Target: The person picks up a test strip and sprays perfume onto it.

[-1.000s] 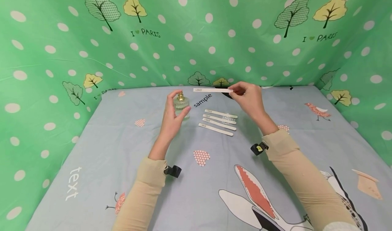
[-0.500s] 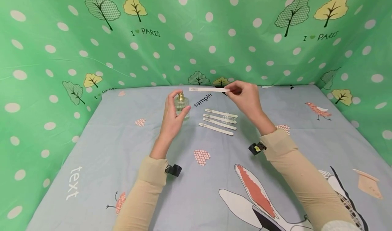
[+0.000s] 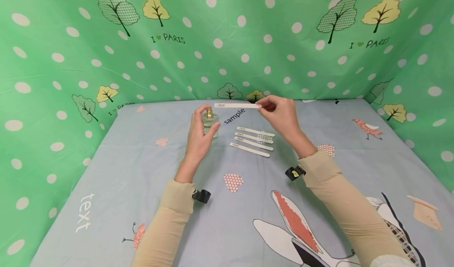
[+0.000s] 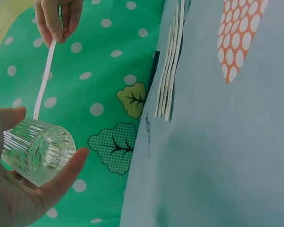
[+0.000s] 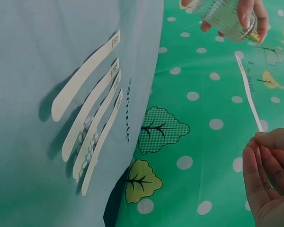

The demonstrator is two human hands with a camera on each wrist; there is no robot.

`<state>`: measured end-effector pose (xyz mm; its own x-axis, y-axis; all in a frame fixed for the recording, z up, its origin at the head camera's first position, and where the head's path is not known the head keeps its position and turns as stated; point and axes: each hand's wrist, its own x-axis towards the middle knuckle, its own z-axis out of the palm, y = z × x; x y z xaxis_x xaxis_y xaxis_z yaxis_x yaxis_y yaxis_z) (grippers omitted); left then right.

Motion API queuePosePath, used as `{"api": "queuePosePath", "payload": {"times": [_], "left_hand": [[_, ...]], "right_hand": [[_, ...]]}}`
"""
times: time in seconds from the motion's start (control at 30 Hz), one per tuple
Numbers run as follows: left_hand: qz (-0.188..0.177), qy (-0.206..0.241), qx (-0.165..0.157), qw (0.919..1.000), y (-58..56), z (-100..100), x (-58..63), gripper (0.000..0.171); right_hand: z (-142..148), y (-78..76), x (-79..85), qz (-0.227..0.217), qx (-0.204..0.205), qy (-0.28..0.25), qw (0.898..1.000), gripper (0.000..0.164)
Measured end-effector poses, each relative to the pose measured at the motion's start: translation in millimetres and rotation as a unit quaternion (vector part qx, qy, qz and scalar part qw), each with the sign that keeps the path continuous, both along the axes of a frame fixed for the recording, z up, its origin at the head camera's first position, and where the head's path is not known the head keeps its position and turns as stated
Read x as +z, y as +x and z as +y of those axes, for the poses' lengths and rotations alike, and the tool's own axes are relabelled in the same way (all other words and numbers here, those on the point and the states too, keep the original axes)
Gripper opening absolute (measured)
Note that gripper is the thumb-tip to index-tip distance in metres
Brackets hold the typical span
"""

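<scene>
My left hand [image 3: 199,135] grips a ribbed clear glass perfume bottle [image 3: 211,121] upright, its index finger on the gold spray top [image 3: 209,111]. Between thumb and fingertips my right hand [image 3: 281,111] pinches the right end of a white perfume test strip [image 3: 235,105]. The strip's printed end points left, close beside the spray top. In the left wrist view the bottle's glass base [image 4: 52,153] shows between thumb and fingers. The right wrist view has the held strip [image 5: 248,94] extending from the fingertips toward the bottle [image 5: 222,16].
Several more white test strips [image 3: 253,141] lie side by side on the grey-blue printed cloth [image 3: 198,227], below and right of the bottle. A green dotted curtain [image 3: 248,42] rises behind the table's far edge. Each wrist carries a small black camera [image 3: 203,196].
My right hand has moved left with the test strip, bringing its printed end closer to the spray top. My left hand and the bottle stay nearly in place.
</scene>
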<state>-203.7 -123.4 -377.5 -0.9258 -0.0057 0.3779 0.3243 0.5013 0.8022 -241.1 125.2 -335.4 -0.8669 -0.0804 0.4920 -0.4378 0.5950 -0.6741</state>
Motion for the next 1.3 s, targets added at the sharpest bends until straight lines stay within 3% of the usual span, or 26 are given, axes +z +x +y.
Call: {"api": "queuePosePath", "payload": {"times": [0.4, 1.3], "left_hand": [[0.021, 0.001, 0.043, 0.9988, 0.4, -0.6, 2.7, 0.057], [0.005, -0.014, 0.095, 0.9954, 0.2, -5.0, 1.9, 0.057]], "right_hand": [[2.7, -1.1, -1.6, -0.005, 0.001, -0.001, 1.000, 0.012], [1.8, 2.2, -3.3, -0.016, 0.014, -0.003, 1.000, 0.013]]}}
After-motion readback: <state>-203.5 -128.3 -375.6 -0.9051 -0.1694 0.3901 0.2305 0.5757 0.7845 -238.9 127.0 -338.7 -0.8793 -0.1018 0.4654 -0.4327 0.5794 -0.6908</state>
